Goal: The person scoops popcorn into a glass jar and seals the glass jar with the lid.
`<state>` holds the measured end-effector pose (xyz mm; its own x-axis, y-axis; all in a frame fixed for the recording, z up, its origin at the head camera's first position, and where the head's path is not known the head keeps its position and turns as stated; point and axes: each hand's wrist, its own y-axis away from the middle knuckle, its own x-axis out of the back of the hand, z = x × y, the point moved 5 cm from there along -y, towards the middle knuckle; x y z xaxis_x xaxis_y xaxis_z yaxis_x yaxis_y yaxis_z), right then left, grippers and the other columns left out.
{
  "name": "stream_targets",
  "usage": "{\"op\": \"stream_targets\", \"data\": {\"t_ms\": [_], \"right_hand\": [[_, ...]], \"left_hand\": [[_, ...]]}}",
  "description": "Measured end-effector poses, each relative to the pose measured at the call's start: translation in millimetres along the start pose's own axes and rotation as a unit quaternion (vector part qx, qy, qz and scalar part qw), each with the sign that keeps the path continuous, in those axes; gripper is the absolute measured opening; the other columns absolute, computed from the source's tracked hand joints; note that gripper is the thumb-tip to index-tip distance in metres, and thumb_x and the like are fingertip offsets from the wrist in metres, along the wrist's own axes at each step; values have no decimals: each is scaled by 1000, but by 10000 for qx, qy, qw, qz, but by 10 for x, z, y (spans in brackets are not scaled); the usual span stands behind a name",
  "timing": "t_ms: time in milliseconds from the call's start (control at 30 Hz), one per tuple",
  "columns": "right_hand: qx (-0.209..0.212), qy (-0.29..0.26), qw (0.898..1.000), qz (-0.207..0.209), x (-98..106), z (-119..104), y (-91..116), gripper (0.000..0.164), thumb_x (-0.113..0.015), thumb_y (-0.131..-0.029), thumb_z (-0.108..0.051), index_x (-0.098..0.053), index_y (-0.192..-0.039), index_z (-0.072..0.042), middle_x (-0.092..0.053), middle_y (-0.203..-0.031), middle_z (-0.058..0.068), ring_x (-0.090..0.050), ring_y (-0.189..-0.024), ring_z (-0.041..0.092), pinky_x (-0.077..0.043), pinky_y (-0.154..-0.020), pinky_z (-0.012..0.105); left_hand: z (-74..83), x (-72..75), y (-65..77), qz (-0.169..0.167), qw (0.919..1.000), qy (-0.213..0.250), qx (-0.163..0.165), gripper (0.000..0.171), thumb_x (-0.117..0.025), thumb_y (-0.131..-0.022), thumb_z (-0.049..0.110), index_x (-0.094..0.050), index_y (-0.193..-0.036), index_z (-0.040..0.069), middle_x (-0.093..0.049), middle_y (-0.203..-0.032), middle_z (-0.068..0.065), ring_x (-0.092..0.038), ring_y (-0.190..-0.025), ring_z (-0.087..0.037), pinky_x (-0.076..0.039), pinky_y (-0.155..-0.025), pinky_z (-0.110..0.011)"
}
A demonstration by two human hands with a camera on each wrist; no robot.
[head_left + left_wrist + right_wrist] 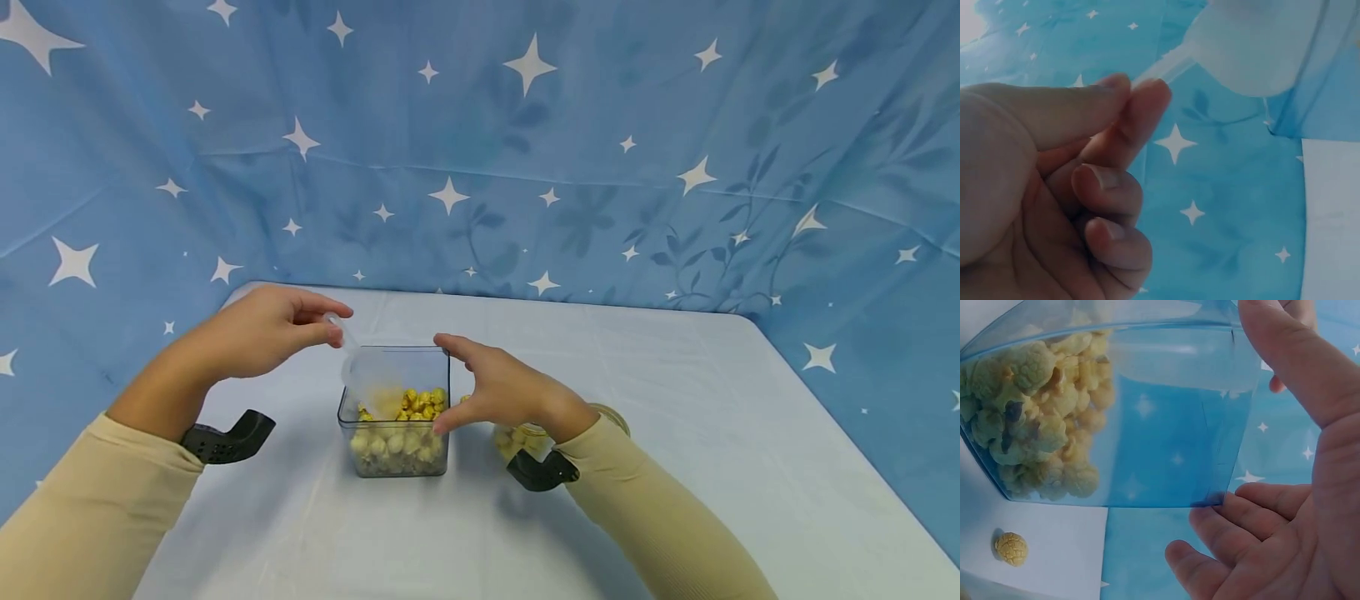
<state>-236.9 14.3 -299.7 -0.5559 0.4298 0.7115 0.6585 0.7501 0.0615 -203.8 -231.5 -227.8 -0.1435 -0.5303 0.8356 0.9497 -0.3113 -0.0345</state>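
Observation:
A clear, bluish plastic container (400, 450) stands upright on the white table, partly filled with yellow popcorn (423, 402). My left hand (262, 329) pinches the thin handle of a translucent white scoop (1247, 50) between thumb and index finger, the other fingers curled below. In the head view the scoop tilts down into the container, its lower end over the popcorn. Spanning the container's right side, my right hand (506, 387) grips it, thumb at the near corner and fingertips at the far one. The right wrist view shows popcorn (1041, 419) heaped behind the transparent wall.
A glass jar (517, 446) with popcorn inside is partly hidden behind my right wrist. One loose popcorn piece (1011, 549) lies on the table beside the container. A blue star-patterned cloth (480, 125) hangs behind the white table (675, 400).

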Motion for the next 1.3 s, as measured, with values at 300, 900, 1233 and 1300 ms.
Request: {"op": "stream_targets", "data": {"t_ms": [300, 900, 1233, 1300], "right_hand": [[86, -26, 9999, 61, -11, 15, 2, 106, -88, -79, -30, -22, -159, -8, -26, -163, 6, -28, -147, 24, -30, -114, 42], [104, -151, 9996, 224, -3, 11, 6, 107, -89, -78, -29, -24, -159, -7, -28, -162, 6, -30, -146, 22, -30, -114, 42], [90, -268, 9994, 187, -20, 38, 19, 106, -88, -79, -30, -23, -159, -8, -27, -162, 5, -29, -146, 22, -30, -114, 42], [90, -269, 9994, 198, -19, 41, 19, 106, -88, -79, -30, -23, -159, -8, -27, -162, 5, -30, -146, 22, -30, -114, 42]], "left_hand": [[276, -71, -106, -395, 9982, -418, 183, 35, -66, -98, 21, -67, -128, 3, -71, -90, 6, -63, -81, -16, -49, -68, -38], [199, -349, -161, -730, 9948, 275, 662, 22, -67, -96, 26, -75, -106, 8, -72, -93, 3, -64, -90, -20, -50, -79, -43], [78, -577, -116, -1063, 9890, 658, 788, 22, -70, -94, 22, -74, -108, 6, -72, -92, 2, -63, -88, -19, -50, -79, -43], [67, -610, -121, -1091, 9885, 692, 788, 22, -71, -94, 21, -74, -109, 5, -72, -92, 2, -64, -89, -20, -51, -79, -43]]}}
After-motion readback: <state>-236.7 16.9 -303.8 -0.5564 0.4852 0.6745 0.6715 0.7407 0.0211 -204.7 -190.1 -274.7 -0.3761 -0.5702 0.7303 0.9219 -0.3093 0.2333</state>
